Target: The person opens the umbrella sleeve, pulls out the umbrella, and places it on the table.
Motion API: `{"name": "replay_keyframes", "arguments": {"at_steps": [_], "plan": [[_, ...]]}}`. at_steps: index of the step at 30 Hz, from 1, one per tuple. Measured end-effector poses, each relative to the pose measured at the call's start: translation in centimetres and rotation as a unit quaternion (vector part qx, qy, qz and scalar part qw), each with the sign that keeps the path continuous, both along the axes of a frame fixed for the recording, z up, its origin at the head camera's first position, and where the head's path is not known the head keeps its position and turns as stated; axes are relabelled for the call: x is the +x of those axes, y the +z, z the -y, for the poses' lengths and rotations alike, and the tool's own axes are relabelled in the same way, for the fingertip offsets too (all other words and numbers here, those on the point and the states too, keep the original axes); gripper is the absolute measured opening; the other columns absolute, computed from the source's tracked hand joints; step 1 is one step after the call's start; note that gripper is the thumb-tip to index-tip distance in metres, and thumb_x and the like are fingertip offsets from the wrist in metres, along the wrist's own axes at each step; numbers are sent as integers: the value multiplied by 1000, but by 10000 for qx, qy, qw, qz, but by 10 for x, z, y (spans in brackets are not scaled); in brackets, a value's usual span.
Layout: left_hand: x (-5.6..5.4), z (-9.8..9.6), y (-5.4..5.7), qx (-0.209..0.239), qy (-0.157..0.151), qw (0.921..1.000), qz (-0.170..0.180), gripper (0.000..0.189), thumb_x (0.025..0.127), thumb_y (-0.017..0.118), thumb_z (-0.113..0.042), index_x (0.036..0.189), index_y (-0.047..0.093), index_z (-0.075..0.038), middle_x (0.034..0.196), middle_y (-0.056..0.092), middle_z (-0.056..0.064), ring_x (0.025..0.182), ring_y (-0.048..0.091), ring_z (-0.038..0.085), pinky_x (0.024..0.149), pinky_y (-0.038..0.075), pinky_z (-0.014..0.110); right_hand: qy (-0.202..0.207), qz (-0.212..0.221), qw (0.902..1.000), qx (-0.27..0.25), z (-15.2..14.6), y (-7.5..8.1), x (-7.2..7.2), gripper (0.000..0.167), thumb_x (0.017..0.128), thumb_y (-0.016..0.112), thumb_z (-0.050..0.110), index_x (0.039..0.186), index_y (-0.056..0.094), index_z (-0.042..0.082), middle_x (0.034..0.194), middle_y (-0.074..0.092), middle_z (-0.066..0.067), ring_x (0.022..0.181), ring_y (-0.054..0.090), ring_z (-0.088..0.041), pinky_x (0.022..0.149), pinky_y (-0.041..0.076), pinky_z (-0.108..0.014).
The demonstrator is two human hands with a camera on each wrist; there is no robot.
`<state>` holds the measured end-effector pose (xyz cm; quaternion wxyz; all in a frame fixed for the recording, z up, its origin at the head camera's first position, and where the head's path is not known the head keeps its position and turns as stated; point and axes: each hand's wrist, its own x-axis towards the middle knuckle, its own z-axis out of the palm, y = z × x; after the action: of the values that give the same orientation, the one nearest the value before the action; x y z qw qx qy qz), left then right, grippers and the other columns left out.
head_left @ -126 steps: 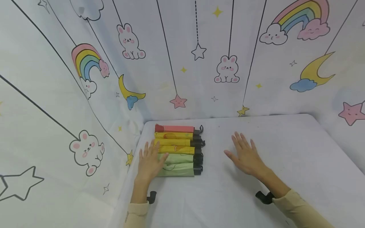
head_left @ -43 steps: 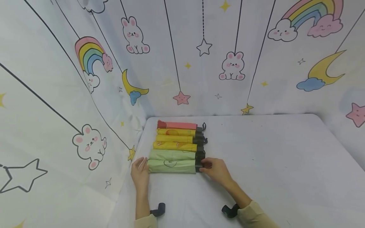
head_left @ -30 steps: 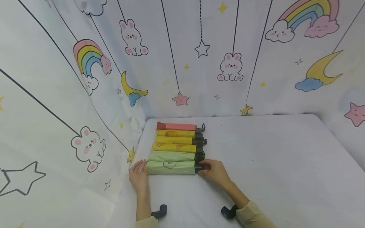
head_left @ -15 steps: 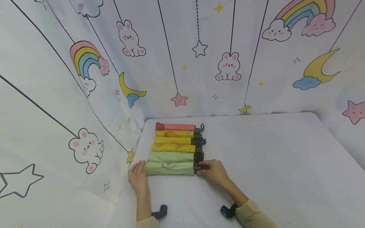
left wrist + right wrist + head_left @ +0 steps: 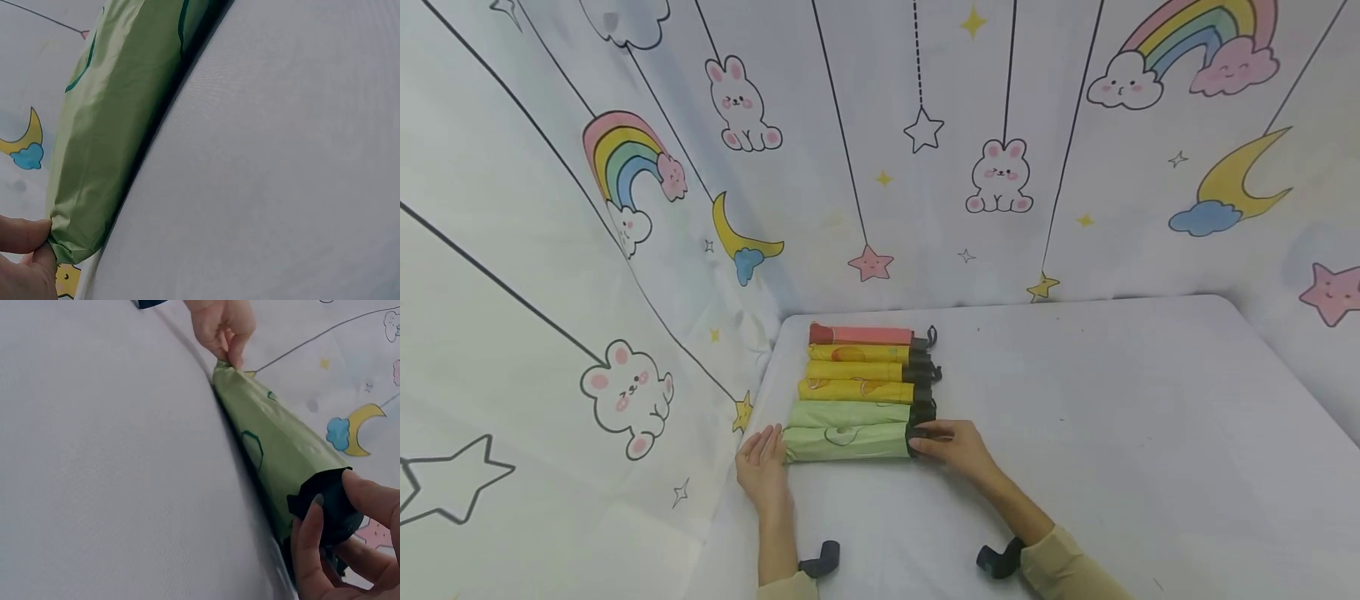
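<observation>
The nearest green folded umbrella (image 5: 850,443), with an avocado-like outline on its cover, lies across the near end of a row. My left hand (image 5: 763,468) pinches the tip of its cover at the left end; the left wrist view shows thumb and finger meeting on the gathered green fabric (image 5: 97,187). At the other end my right hand (image 5: 961,452) grips the black handle (image 5: 331,503), thumb and fingers around it in the right wrist view. Just behind lies a second green umbrella (image 5: 850,413), touching or nearly touching the first.
Farther back in the row lie three yellow umbrellas (image 5: 857,372) and a red-pink one (image 5: 868,335), black handles to the right. White cloth covers the table (image 5: 1112,433). A printed curtain (image 5: 835,167) stands along its back and left sides.
Both hands came down from hovering open to the nearest green umbrella's two ends. Within the last second my right fingers have closed farther over the handle, and the umbrella has shifted slightly left.
</observation>
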<state>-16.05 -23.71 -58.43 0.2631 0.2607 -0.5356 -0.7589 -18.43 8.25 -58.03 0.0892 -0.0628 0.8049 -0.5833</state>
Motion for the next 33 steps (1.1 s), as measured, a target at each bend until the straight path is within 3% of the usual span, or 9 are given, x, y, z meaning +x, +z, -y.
{"name": "replay_keyframes", "arguments": {"at_steps": [11, 18, 25, 33], "plan": [[-2, 3, -2, 67, -54, 9999, 70, 58, 98, 59, 15, 148, 32, 11, 146, 52, 30, 136, 57, 39, 105, 52, 26, 498, 2, 9987, -43, 7, -1, 2, 35, 102, 70, 26, 119, 67, -4, 92, 76, -8, 81, 72, -18, 68, 57, -27], [-3, 3, -3, 129, 7, 9997, 193, 58, 98, 61, 14, 148, 33, 9, 145, 53, 29, 134, 59, 37, 103, 54, 25, 415, 221, 9960, -761, 7, 3, 5, 32, 102, 70, 19, 120, 65, -7, 90, 78, -19, 83, 77, -36, 74, 61, -35], [-3, 3, -4, 145, 59, 9996, 219, 57, 97, 62, 13, 148, 36, 7, 145, 55, 28, 131, 62, 34, 102, 55, 25, 228, 550, 9915, -1155, 6, 5, 4, 31, 99, 74, 18, 117, 67, -6, 95, 79, -18, 83, 77, -35, 76, 61, -26], [-2, 3, -2, 211, 75, 9996, 167, 58, 97, 60, 15, 148, 34, 7, 144, 54, 28, 132, 60, 36, 102, 54, 25, 228, 503, 9889, -1378, 3, 8, 5, 32, 99, 74, 14, 119, 66, -10, 101, 77, -24, 85, 76, -42, 78, 64, -33]]}}
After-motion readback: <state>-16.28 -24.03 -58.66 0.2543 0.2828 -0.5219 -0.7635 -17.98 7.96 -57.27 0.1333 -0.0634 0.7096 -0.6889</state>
